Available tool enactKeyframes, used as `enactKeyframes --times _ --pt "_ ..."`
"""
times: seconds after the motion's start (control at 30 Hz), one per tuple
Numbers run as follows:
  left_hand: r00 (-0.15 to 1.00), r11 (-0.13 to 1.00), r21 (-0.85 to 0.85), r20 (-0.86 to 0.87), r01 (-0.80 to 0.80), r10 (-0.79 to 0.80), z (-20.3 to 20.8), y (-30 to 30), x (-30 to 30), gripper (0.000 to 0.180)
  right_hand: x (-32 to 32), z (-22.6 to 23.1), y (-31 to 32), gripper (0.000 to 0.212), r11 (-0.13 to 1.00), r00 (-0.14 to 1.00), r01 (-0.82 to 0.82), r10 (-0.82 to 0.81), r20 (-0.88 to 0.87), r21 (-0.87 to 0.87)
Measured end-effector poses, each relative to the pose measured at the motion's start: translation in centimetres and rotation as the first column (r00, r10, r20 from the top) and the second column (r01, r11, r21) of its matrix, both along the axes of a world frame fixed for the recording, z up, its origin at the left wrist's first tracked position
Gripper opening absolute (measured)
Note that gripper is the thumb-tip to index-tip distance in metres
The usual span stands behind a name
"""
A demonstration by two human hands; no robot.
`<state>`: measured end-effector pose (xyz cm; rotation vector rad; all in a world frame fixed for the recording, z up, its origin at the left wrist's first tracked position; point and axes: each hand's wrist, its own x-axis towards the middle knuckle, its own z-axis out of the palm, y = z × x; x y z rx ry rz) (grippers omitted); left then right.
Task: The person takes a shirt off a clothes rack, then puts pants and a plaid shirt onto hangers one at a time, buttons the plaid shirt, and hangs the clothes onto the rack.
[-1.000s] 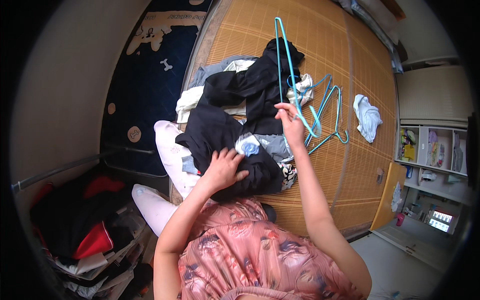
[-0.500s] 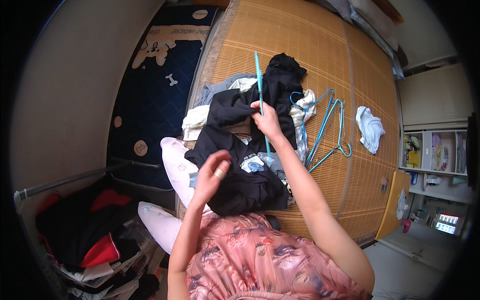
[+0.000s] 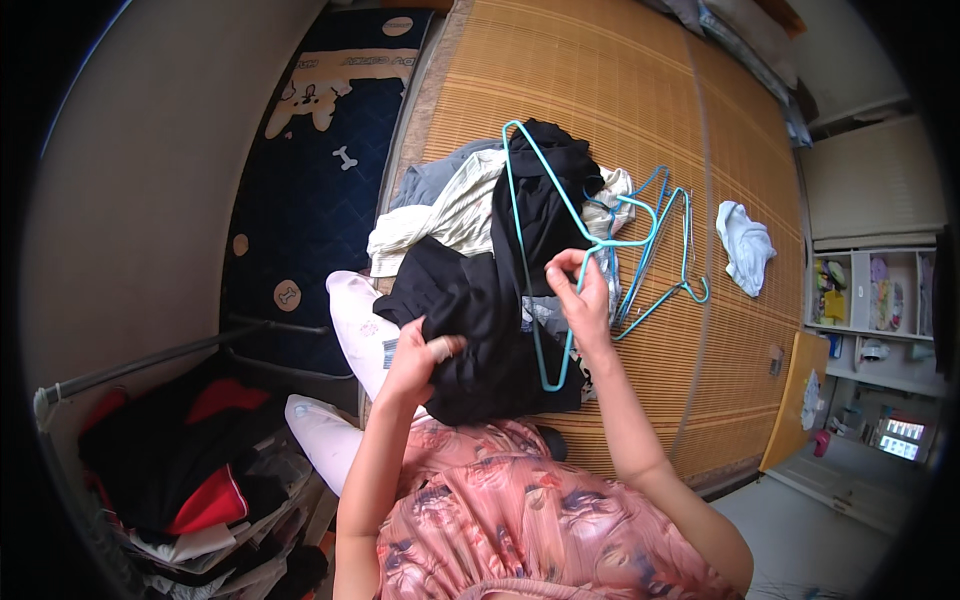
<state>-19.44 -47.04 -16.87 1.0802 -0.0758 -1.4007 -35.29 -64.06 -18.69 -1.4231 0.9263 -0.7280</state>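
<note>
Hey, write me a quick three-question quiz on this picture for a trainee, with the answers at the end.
1. True or false: the hanger in the person's right hand is pink.

2. Multiple choice: the crumpled cloth lying apart toward the right side of the woven mat is:
A) red
B) pale blue
C) black

3. Fill in the blank: the left hand touches a ____ garment.

Key:
1. False; it is turquoise.
2. B
3. black
</note>
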Motion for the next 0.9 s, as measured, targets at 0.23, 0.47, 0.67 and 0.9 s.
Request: enactKeyframes --times 0.23,0.47,0.67,0.9 --pt "0.904 0.898 -0.174 0.228 0.404 -0.362 1.4 2.2 -0.6 0.02 1.8 -3.3 -0.4 0.067 0.863 0.959 -0.13 0.234 -0.159 0.488" --pt "0.722 0.813 -0.02 0.473 0.581 -0.505 1.7 2.4 -0.2 0.025 5.6 -1.9 2.4 0.041 0.794 0.894 -0.425 0.443 0.064 0.435" --pt "0.281 0.929 0.253 0.902 0.269 -0.327 -0.7 2.1 0.3 0.042 4.2 -1.4 2.0 0.019 0.956 0.966 -0.251 0.237 0.102 0.152" --pt "0.22 0.991 0.115 0.967 0.063 -0.126 -5.5 -6.2 1.5 0.068 0.3 3.0 0.1 0.032 0.988 0.983 0.138 -0.129 0.132 -0.064"
